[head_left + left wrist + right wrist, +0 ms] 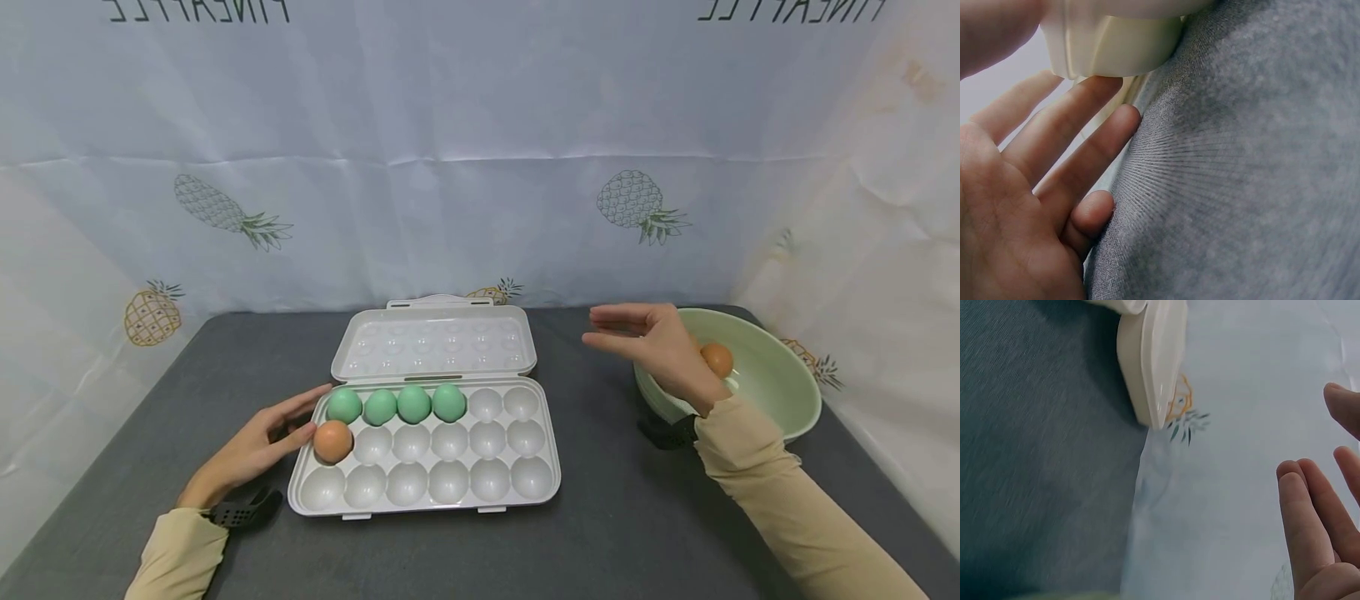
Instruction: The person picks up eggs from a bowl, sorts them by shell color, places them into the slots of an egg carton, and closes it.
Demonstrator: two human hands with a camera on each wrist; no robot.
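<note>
A white egg tray lies open on the grey table, its lid folded back. Several green eggs fill the tray's far row from the left, and a brown egg sits at the left end of the middle row. My left hand rests on the table with straight fingers touching the tray's left edge beside the brown egg. My right hand hovers flat and empty, fingers straight, in front of a pale green bowl that holds another brown egg.
A pale cloth with pineapple prints hangs behind and to both sides of the table. Bare grey tabletop stretches between the tray and the bowl and along the near edge.
</note>
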